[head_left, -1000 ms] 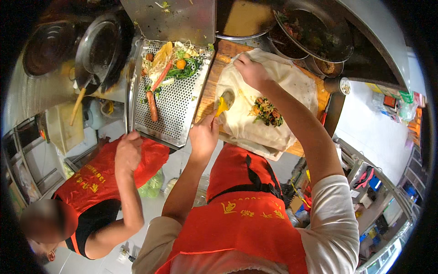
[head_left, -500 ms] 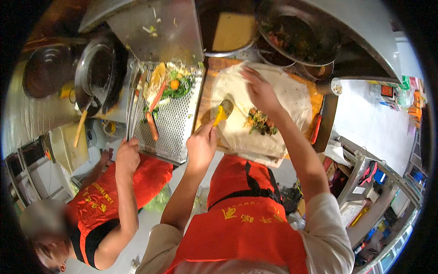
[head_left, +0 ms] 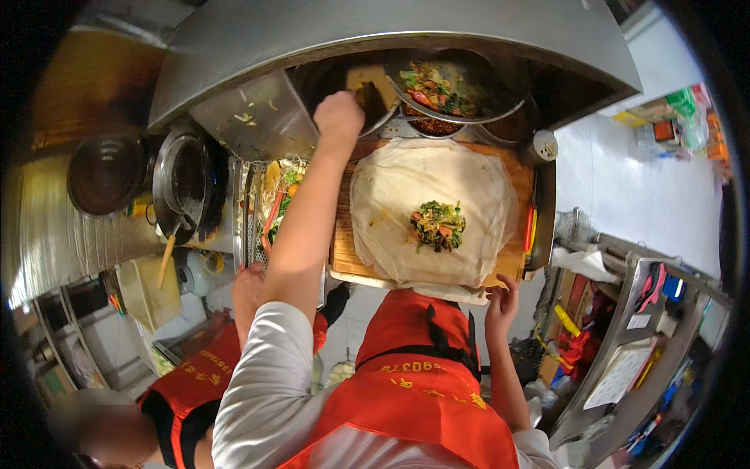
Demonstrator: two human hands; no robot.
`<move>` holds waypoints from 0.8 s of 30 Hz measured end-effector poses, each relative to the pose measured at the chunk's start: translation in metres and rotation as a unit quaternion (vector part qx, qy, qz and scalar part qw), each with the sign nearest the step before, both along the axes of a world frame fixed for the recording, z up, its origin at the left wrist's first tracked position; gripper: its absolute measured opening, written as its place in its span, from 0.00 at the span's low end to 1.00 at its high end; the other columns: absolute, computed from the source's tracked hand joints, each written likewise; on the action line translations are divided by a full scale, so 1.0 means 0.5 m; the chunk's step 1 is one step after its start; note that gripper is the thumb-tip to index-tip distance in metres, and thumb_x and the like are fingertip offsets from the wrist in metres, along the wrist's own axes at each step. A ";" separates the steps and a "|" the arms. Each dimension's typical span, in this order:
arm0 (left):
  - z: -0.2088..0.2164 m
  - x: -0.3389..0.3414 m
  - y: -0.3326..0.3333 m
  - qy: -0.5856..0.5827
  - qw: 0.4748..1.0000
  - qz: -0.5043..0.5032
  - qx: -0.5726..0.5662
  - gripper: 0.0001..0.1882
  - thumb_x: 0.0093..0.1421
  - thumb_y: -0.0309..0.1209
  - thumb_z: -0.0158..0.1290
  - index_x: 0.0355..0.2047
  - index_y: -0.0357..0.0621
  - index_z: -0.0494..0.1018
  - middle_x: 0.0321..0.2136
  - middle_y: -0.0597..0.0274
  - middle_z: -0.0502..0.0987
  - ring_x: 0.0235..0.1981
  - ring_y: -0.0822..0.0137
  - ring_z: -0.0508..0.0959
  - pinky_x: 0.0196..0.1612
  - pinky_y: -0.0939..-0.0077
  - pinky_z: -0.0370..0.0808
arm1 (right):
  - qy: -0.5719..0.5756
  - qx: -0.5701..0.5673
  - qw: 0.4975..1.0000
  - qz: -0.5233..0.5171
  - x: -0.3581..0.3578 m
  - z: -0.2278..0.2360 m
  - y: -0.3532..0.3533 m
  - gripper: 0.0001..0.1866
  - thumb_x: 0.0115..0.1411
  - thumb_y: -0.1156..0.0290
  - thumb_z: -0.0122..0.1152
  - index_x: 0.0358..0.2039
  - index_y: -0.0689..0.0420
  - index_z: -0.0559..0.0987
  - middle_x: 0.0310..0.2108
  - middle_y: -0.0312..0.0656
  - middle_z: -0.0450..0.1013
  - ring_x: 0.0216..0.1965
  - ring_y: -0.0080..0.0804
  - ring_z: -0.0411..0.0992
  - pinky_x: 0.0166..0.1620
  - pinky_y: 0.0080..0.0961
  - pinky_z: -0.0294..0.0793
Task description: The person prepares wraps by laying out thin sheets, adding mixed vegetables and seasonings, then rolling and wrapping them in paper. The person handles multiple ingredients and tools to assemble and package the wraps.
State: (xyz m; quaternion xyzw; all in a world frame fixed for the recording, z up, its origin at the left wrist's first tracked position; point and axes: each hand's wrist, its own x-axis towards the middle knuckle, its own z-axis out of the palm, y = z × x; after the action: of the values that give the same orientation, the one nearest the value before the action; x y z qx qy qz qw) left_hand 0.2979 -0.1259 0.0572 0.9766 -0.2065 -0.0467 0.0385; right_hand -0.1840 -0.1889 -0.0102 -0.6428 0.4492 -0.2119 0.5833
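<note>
the person's left arm stretches forward past the board, on its left side, and the left hand hangs palm down over a dark pan behind the board's far left corner, its fingers closed around a spoon that shows only as a bit of yellow. the right hand is raised at the board's near right corner, fingers loosely bent and parted, the thumb apart; whether it touches the wood cannot be told. on the board lies a thin, pale, roundish sheet, wrinkled and ragged, its near edge hanging over the board's near side. a small heap of filling, chopped greens with orange and brown bits, sits on it, a little right of the board's middle. a strip of wood runs between the sheet and a red-and-yellow tool at the board's right edge. a cup stands at the far right corner, a wide bowl of vegetables behind the board, under a steel hood.
</note>
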 end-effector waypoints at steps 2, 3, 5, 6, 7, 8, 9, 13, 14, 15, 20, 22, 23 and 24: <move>0.057 -0.033 0.021 -0.038 0.999 -0.017 -0.030 0.15 0.59 0.34 0.51 0.45 0.54 0.80 0.35 0.48 0.81 0.40 0.49 0.80 0.45 0.58 0.77 | 0.011 0.029 0.998 -0.048 -0.042 -0.026 0.018 0.13 0.65 0.81 0.48 0.49 0.60 0.72 0.34 0.39 0.74 0.34 0.25 0.73 0.39 0.23 0.73; 0.093 -0.058 0.036 -0.035 0.998 -0.027 -0.046 0.15 0.62 0.36 0.50 0.46 0.54 0.80 0.37 0.48 0.81 0.40 0.48 0.80 0.44 0.58 0.77 | 0.010 0.052 0.997 -0.062 -0.049 -0.028 0.025 0.13 0.65 0.81 0.48 0.50 0.60 0.72 0.34 0.39 0.74 0.34 0.25 0.74 0.39 0.23 0.73; 0.124 -0.107 0.074 0.039 0.991 -0.043 -0.124 0.14 0.62 0.35 0.54 0.46 0.48 0.80 0.39 0.50 0.82 0.40 0.53 0.82 0.43 0.61 0.77 | 0.012 0.090 0.992 -0.086 -0.061 -0.023 0.037 0.13 0.65 0.81 0.48 0.50 0.60 0.72 0.35 0.40 0.74 0.34 0.25 0.74 0.40 0.23 0.73; 0.147 -0.149 0.061 0.137 0.984 -0.023 -0.110 0.14 0.62 0.34 0.54 0.46 0.48 0.80 0.39 0.50 0.82 0.40 0.53 0.82 0.43 0.62 0.77 | 0.011 0.099 0.992 -0.074 -0.073 -0.040 0.042 0.13 0.65 0.80 0.48 0.50 0.60 0.72 0.36 0.40 0.74 0.34 0.25 0.74 0.40 0.23 0.74; 0.165 -0.186 0.045 0.230 0.969 0.003 -0.094 0.14 0.61 0.33 0.55 0.46 0.47 0.80 0.40 0.50 0.82 0.40 0.54 0.82 0.44 0.63 0.77 | 0.024 0.102 0.992 -0.070 -0.067 -0.033 0.048 0.13 0.65 0.80 0.49 0.50 0.61 0.72 0.37 0.40 0.74 0.35 0.25 0.74 0.40 0.23 0.74; 0.130 -0.213 0.028 0.228 0.965 -0.066 -0.107 0.14 0.61 0.33 0.54 0.46 0.48 0.80 0.40 0.50 0.82 0.40 0.54 0.82 0.44 0.64 0.77 | 0.027 0.112 0.991 -0.069 -0.061 -0.032 0.054 0.13 0.65 0.80 0.49 0.50 0.61 0.72 0.38 0.40 0.74 0.35 0.25 0.74 0.41 0.23 0.74; 0.089 -0.247 0.021 0.223 0.959 -0.127 -0.119 0.14 0.62 0.34 0.54 0.46 0.49 0.80 0.40 0.51 0.82 0.39 0.54 0.82 0.45 0.64 0.76 | 0.030 0.124 0.990 -0.060 -0.057 -0.031 0.057 0.14 0.65 0.80 0.49 0.51 0.61 0.72 0.38 0.40 0.74 0.35 0.25 0.74 0.41 0.23 0.74; -0.005 -0.319 -0.056 0.250 0.956 -0.153 0.005 0.14 0.61 0.39 0.53 0.47 0.58 0.80 0.40 0.55 0.82 0.40 0.55 0.81 0.47 0.63 0.76 | 0.054 0.134 0.990 -0.008 -0.044 -0.042 0.070 0.16 0.64 0.80 0.48 0.53 0.62 0.70 0.46 0.41 0.73 0.36 0.25 0.74 0.41 0.23 0.73; -0.020 -0.298 -0.030 0.267 0.955 -0.124 0.022 0.15 0.61 0.40 0.53 0.48 0.60 0.79 0.40 0.56 0.82 0.40 0.56 0.81 0.47 0.64 0.76 | 0.040 0.130 0.991 -0.008 -0.043 -0.036 0.070 0.16 0.64 0.80 0.48 0.53 0.62 0.69 0.47 0.41 0.72 0.37 0.26 0.74 0.41 0.23 0.73; -0.019 -0.280 0.004 0.241 0.963 -0.114 0.033 0.15 0.62 0.40 0.52 0.48 0.61 0.79 0.39 0.59 0.82 0.39 0.57 0.81 0.46 0.64 0.76 | 0.035 0.135 0.990 -0.020 -0.044 -0.038 0.074 0.16 0.64 0.79 0.48 0.53 0.62 0.69 0.47 0.41 0.72 0.37 0.26 0.74 0.42 0.23 0.73; 0.019 -0.215 0.115 0.197 0.977 -0.078 -0.006 0.13 0.62 0.36 0.53 0.46 0.52 0.81 0.38 0.58 0.83 0.34 0.61 0.83 0.42 0.66 0.79 | 0.058 0.142 0.988 -0.019 -0.081 -0.060 0.084 0.15 0.65 0.78 0.48 0.52 0.62 0.70 0.47 0.41 0.72 0.36 0.26 0.73 0.41 0.24 0.73; 0.048 -0.286 0.034 0.280 0.950 -0.056 -0.128 0.14 0.62 0.37 0.54 0.46 0.51 0.80 0.39 0.56 0.82 0.37 0.58 0.83 0.46 0.68 0.77 | 0.076 0.132 0.988 0.006 -0.074 -0.050 0.077 0.15 0.65 0.78 0.48 0.52 0.61 0.70 0.47 0.40 0.72 0.36 0.25 0.73 0.40 0.24 0.73; -0.014 -0.303 0.009 0.292 0.933 -0.089 -0.189 0.15 0.62 0.36 0.54 0.48 0.51 0.79 0.40 0.55 0.82 0.39 0.59 0.82 0.47 0.68 0.76 | 0.088 0.126 0.988 0.024 -0.074 -0.042 0.077 0.15 0.65 0.78 0.48 0.52 0.61 0.70 0.46 0.40 0.72 0.35 0.25 0.72 0.40 0.23 0.73; -0.033 -0.322 -0.025 0.285 0.936 -0.129 -0.164 0.14 0.62 0.36 0.54 0.48 0.53 0.79 0.40 0.55 0.82 0.40 0.60 0.82 0.47 0.66 0.75 | 0.056 0.131 0.990 0.013 -0.068 -0.043 0.078 0.16 0.64 0.79 0.48 0.53 0.61 0.70 0.45 0.38 0.73 0.34 0.24 0.71 0.38 0.22 0.72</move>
State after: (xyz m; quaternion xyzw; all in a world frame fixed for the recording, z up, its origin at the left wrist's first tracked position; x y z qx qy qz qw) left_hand 0.1369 -0.1386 0.0408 0.8676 -0.3154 -0.2928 0.2491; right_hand -0.2181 -0.1500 -0.0317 -0.5774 0.4964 -0.1072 0.6393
